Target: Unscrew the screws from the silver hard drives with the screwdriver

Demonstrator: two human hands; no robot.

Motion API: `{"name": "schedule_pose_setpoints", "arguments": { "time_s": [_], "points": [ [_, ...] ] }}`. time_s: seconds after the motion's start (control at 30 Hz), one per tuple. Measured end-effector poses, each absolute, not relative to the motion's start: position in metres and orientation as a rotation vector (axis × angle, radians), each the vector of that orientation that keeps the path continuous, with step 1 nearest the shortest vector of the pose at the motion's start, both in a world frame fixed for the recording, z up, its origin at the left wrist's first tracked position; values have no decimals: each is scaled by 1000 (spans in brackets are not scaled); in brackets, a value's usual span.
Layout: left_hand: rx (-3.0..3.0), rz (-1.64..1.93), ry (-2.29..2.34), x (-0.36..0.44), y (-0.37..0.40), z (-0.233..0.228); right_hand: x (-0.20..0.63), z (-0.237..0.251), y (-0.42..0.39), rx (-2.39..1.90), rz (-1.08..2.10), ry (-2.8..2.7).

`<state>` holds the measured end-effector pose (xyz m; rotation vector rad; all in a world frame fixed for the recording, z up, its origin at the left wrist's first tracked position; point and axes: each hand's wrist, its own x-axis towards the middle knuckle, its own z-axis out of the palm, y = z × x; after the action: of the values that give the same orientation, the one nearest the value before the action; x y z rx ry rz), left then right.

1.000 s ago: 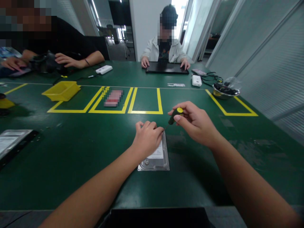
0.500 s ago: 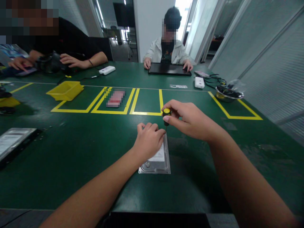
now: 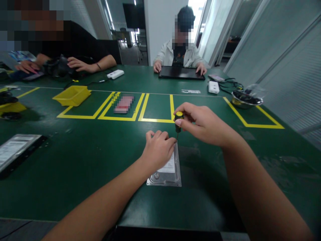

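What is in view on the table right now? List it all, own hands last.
hard drive: 1, silver, table centre, under left hand
screwdriver: 1, black with yellow cap, upright over drive's far right corner
second drive: 1, silver on black, left edge
yellow bin: 1, far left
taped boxes: yellow outlines, mid-table
metal bowl: 1, far right
white devices: 2, far side
co-workers: 2, far side
table: 1, green
left hand: pressing on the hard drive
right hand: grip closed on the screwdriver
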<state>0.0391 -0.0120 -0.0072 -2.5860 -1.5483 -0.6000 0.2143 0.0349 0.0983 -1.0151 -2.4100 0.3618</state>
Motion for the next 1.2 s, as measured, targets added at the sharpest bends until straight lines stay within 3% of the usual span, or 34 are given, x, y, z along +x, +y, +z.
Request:
{"name": "schedule_pose_setpoints", "arguments": {
  "time_s": [1.2],
  "points": [
    [-2628, -665, -1621, 35, -7, -8, 222, 95, 39, -1243, 326, -2236]
  ]
}}
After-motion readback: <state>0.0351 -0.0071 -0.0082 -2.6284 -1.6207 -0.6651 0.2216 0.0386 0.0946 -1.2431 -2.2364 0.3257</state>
